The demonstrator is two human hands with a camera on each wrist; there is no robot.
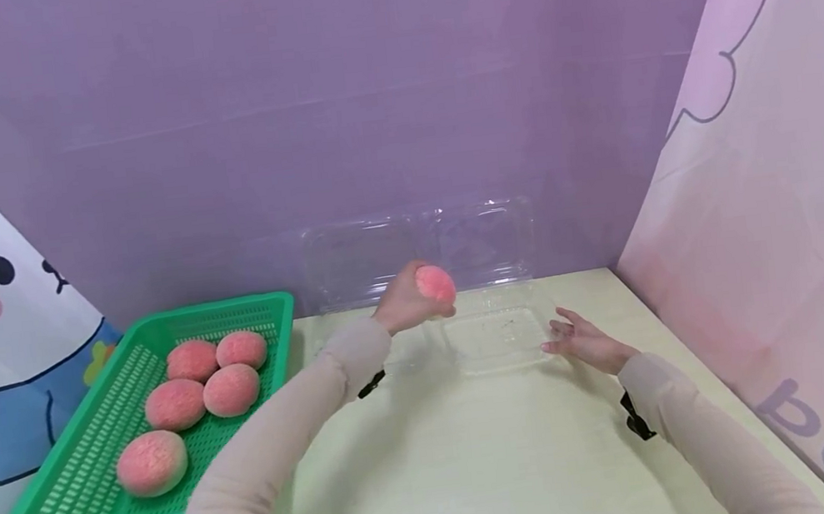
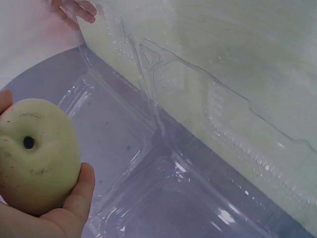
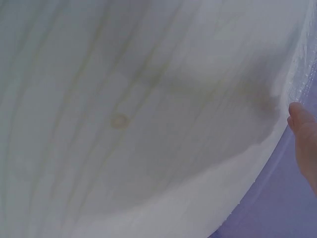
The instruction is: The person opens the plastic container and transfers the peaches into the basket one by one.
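My left hand [image 1: 403,300] grips a pink peach [image 1: 435,285] above the clear plastic clamshell box [image 1: 497,344]. Seen from the left wrist, the peach [image 2: 42,158] turns its pale yellow-green stem end, with a dark spot, to the camera; fingers and thumb lie around it. The box's lid [image 1: 487,241] stands up against the purple backdrop. At the box's right edge, my right hand [image 1: 585,343] has its fingers spread apart and holds nothing; whether it touches the rim I cannot tell. Only part of the right hand [image 3: 304,141] shows in the right wrist view.
A green plastic basket [image 1: 285,329] with several pink peaches [image 1: 174,404] stands at the table's left. The pale wooden table [image 1: 472,468] meets the purple backdrop [image 1: 383,126] behind and a printed cloth [image 1: 781,252] on the right.
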